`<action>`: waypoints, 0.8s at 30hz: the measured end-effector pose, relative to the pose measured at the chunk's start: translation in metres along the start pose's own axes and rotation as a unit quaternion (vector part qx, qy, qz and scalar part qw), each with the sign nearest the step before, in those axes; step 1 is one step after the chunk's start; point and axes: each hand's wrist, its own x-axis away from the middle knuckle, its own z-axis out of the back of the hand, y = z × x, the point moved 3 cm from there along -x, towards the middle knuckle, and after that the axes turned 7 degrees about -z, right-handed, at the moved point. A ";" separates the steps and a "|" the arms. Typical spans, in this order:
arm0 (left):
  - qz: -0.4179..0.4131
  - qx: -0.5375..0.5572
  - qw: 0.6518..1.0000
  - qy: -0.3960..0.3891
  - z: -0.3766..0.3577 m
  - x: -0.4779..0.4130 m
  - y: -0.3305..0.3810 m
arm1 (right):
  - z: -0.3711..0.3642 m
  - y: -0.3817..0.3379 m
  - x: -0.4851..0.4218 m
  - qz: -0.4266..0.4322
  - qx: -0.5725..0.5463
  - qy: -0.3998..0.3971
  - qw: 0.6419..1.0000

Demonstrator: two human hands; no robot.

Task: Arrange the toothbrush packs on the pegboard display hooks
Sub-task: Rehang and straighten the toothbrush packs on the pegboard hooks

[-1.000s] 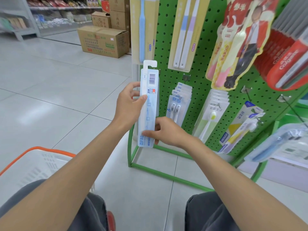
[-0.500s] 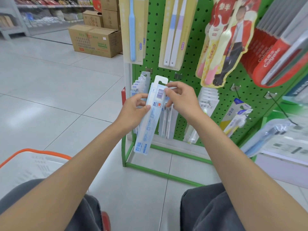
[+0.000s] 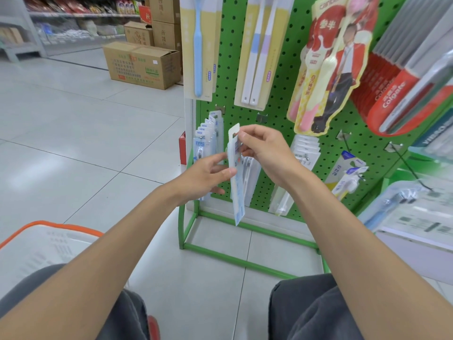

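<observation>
Pinched at its tab by the right hand (image 3: 266,153) and mid-length by the left hand (image 3: 203,176), the slim pale-blue plastic toothbrush pack (image 3: 237,200) may miss the hook, hidden behind the fingers, and slip.

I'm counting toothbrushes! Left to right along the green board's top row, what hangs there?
Yellow card pack with one light-blue toothbrush → yellow card pack with two white toothbrushes → red-and-pink shaped pack → red Colgate packs.
</observation>
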 end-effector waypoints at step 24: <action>-0.019 -0.334 0.921 0.198 0.018 -0.008 -0.013 | -0.020 -0.009 -0.011 0.068 0.331 0.167 0.926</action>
